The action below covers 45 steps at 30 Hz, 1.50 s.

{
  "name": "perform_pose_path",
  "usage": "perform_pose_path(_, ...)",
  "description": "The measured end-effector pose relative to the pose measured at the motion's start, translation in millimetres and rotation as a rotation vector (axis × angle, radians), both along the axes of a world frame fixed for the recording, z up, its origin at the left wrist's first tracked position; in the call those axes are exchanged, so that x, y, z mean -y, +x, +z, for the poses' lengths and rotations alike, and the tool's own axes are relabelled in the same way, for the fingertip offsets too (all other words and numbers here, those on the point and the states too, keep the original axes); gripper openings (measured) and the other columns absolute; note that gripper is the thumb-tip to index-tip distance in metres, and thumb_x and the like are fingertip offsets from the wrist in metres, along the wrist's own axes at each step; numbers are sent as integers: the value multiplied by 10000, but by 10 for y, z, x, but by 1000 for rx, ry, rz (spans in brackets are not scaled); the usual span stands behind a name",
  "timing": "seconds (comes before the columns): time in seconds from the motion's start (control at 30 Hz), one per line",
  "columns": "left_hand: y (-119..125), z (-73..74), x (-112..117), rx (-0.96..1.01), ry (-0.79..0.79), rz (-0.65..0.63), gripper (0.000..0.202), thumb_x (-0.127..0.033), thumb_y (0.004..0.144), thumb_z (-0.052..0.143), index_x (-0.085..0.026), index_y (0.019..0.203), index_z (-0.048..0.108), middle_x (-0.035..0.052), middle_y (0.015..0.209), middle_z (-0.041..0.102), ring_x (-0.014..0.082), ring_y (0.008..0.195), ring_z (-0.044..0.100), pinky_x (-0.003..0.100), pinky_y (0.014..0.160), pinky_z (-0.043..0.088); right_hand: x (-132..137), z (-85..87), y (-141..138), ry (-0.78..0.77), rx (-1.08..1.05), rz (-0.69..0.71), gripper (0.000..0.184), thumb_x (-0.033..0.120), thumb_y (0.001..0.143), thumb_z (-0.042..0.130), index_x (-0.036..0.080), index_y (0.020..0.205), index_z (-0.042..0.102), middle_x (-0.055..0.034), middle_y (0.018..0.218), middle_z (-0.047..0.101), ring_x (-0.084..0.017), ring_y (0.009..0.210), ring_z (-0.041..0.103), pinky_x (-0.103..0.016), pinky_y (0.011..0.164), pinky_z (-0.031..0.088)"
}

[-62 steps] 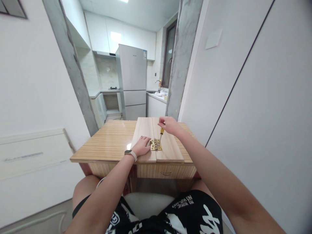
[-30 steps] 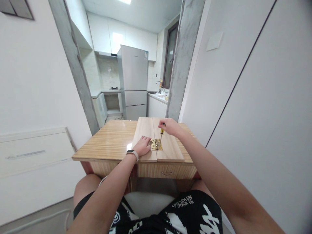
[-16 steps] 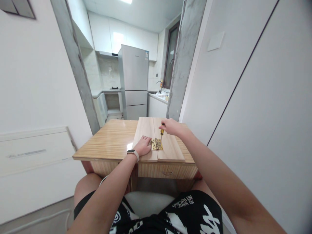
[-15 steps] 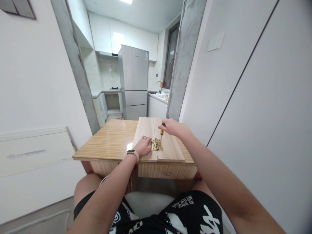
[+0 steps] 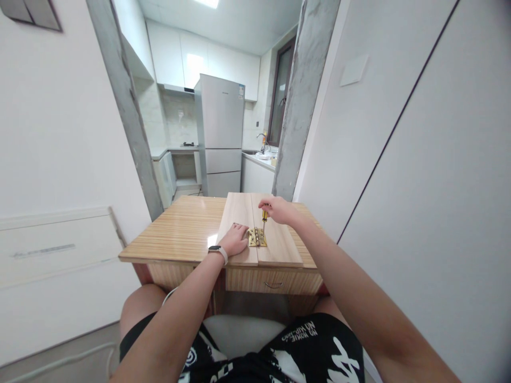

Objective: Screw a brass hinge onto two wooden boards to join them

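A brass hinge (image 5: 257,238) lies unfolded across the seam between two pale wooden boards (image 5: 285,250). My right hand (image 5: 276,209) grips the yellow-and-black handle of a screwdriver (image 5: 264,217) from above. The screwdriver stands nearly upright, its tip down at the hinge's right leaf; whether it sits in a screw head is too small to make out. On the left board, my left hand (image 5: 235,239) lies flat with fingers stretched, the fingertips close to the hinge's left leaf. A watch with a pale strap is on that wrist.
The boards rest on a wood-grain table (image 5: 179,223) with a handled drawer (image 5: 273,283) facing me. White walls rise close on both sides. Beyond the table stand a silver refrigerator (image 5: 222,117) and a counter with a sink and faucet (image 5: 261,139).
My right hand has turned slightly on the screwdriver handle, its fingers now further over the top. The left hand, hinge and boards stay in place.
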State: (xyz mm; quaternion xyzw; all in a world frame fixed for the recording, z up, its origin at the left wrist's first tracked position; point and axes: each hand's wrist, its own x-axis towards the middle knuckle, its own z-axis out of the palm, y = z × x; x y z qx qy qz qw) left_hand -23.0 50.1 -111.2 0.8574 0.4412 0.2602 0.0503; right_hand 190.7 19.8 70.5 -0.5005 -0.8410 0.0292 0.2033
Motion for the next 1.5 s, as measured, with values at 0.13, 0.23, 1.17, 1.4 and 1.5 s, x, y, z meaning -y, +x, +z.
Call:
perform_pose_path(0.13,-8,1,5,-1,-1,-2,457,-200,866,535,-171,1318,597,126,1300,637,281,1247,512,434,1134,391,35,98,9,-178,-42,-17,271,53,952,546,188,1096,731,-40,966,752,-118,742,669,-201,687,477)
perform_pose_path(0.23,-7,1,6,-2,1,0,464,-193,860,531,-160,1318,598,128,1297,637,283,1248,507,437,1143,385,49,130,18,-173,-27,-16,182,111,959,588,192,1040,729,-15,840,739,-114,684,664,-199,655,457)
perform_pose_path(1.17,-2,21,21,-7,-7,-7,437,-196,867,540,-173,1299,600,123,1281,640,283,1228,513,441,1138,382,82,163,-1,-123,67,-59,124,171,952,621,177,1003,734,-38,863,758,-131,723,681,-210,661,448)
perform_pose_path(1.4,3,17,22,11,-9,-6,448,-190,861,542,-176,1305,597,123,1287,635,280,1239,506,438,1141,381,-25,-43,52,180,203,-271,364,464,1000,537,192,908,762,-120,966,766,-215,890,683,-269,748,428)
perform_pose_path(1.5,3,17,20,11,-13,-4,445,-191,859,546,-178,1300,600,123,1287,635,283,1238,508,440,1143,380,-59,-81,66,182,169,-220,333,410,1002,547,187,898,771,-108,970,762,-203,921,670,-264,802,429)
